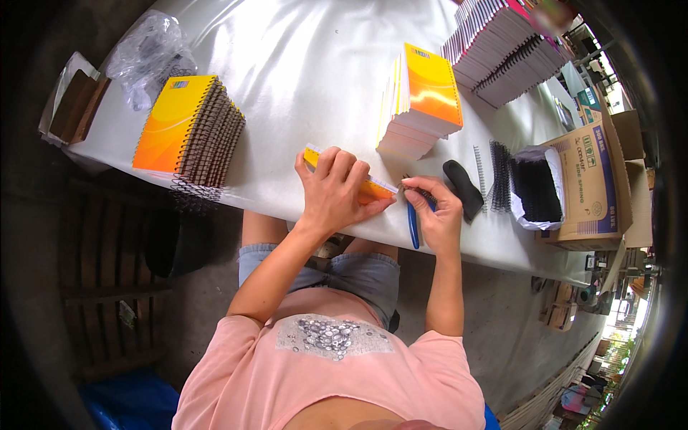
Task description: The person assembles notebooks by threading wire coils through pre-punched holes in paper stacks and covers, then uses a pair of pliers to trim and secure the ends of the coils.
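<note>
My left hand [331, 188] is closed over a yellow and orange notebook [313, 155] near the table's front edge, its thumb toward the right end and its fingers over the top. At that same end my right hand [437, 208] pinches what looks like a dark spiral wire coil [423, 193], partly hidden by the fingers. A blue-handled tool [413, 223], probably pliers, lies beside and partly under the right hand. Just right of this hand rests a black curved object [464, 190] whose kind I cannot make out.
Spiral-bound notebooks [172, 129] are stacked at the left, beside a clear plastic bag [152, 57]. Yellow-covered notebooks without visible coils [432, 82] stand ahead. Loose black coils [500, 175] and a cardboard box [593, 183] are at the right, below another notebook stack [494, 54].
</note>
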A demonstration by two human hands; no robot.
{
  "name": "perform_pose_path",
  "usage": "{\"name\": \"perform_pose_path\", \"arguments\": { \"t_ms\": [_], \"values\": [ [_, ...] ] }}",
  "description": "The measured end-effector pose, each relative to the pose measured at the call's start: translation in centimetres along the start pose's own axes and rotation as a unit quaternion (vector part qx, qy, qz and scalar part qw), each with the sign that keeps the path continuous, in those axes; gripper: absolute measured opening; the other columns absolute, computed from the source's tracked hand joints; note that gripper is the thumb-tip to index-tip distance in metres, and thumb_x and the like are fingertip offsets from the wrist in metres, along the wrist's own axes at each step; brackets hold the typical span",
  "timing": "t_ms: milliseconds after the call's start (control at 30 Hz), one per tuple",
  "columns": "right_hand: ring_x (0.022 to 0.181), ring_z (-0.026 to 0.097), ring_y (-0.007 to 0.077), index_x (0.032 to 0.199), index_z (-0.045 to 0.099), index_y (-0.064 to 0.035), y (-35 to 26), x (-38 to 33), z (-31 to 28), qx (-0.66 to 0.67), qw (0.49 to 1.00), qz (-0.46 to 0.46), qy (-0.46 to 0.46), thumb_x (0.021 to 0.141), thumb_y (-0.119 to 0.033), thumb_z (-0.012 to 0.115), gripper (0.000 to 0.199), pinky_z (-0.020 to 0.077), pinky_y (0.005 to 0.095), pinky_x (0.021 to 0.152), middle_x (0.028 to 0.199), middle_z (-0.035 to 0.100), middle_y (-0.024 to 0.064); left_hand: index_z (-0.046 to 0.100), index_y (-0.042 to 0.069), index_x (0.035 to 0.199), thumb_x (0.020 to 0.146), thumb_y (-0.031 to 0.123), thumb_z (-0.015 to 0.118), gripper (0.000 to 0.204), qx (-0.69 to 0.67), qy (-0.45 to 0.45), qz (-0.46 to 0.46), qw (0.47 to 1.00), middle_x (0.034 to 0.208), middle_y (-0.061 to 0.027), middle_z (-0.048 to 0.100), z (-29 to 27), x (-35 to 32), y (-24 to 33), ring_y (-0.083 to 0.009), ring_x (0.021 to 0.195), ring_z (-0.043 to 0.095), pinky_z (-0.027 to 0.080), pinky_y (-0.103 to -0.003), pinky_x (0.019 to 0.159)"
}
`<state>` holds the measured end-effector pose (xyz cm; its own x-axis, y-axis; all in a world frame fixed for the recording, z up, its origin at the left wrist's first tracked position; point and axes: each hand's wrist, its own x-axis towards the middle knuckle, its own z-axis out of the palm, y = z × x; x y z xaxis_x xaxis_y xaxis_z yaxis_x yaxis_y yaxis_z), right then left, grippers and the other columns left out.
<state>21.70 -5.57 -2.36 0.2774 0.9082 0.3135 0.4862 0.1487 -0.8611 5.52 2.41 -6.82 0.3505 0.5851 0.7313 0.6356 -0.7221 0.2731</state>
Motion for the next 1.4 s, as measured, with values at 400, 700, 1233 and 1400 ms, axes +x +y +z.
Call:
{"name": "perform_pose_path", "arguments": {
  "t_ms": [400, 700, 1233, 1400],
  "values": [
    [0.071, 0.060, 0.0108, 0.096, 0.065, -0.0020, -0.2, -0.2, -0.7, 0.125, 0.980, 0.059, -0.140, 0.083, -0.004, 0.065, 0.014, 0.0476, 0.0228, 0.065, 0.079, 0.066, 0.0080, 0.053, 0.013, 0.082, 0.056, 0.061, 0.071, 0.058, -0.002, -0.016, 0.002, 1.000, 0.088, -0.0031, 0.046, -0.5, 0.1, 0.1, -0.0239, 0.095, 0.045, 0.025, -0.050, 0.084],
    [0.062, 0.054, 0.0111, 0.107, 0.061, -0.0043, -1.0, -0.6, -0.7, -0.054, 0.993, -0.060, -0.089, 0.090, -0.011, 0.057, 0.019, 0.0425, 0.0236, 0.054, 0.073, 0.056, 0.0059, 0.058, 0.013, 0.085, 0.064, 0.057, 0.069, 0.050, -0.065, -0.047, 0.016, 0.997, 0.088, -0.0034, 0.047, -1.6, -0.1, -1.1, -0.0242, 0.095, 0.045, 0.028, -0.044, 0.087],
    [0.094, 0.062, 0.0323, 0.114, 0.060, -0.0089, 8.0, -0.6, -9.3, -0.431, 0.900, 0.033, 0.054, 0.076, -0.005, 0.051, 0.039, 0.0468, 0.0456, 0.084, 0.105, 0.064, 0.0120, 0.056, 0.012, 0.076, 0.056, 0.055, 0.077, 0.052, -0.155, -0.078, 0.037, 0.984, 0.087, -0.0042, 0.048, -3.7, 0.0, -2.8, -0.0254, 0.094, 0.045, 0.031, -0.054, 0.098],
    [0.090, 0.064, 0.0348, 0.102, 0.062, 0.0052, 3.4, -0.6, -5.1, 0.404, 0.913, -0.029, 0.043, 0.078, -0.002, 0.059, 0.025, 0.0488, 0.0478, 0.088, 0.097, 0.064, 0.0196, 0.055, 0.010, 0.075, 0.054, 0.057, 0.078, 0.056, -0.159, -0.073, 0.032, 0.984, 0.089, -0.0055, 0.049, -3.5, -0.2, -2.9, -0.0270, 0.097, 0.045, 0.029, -0.057, 0.098]
  ]
}}
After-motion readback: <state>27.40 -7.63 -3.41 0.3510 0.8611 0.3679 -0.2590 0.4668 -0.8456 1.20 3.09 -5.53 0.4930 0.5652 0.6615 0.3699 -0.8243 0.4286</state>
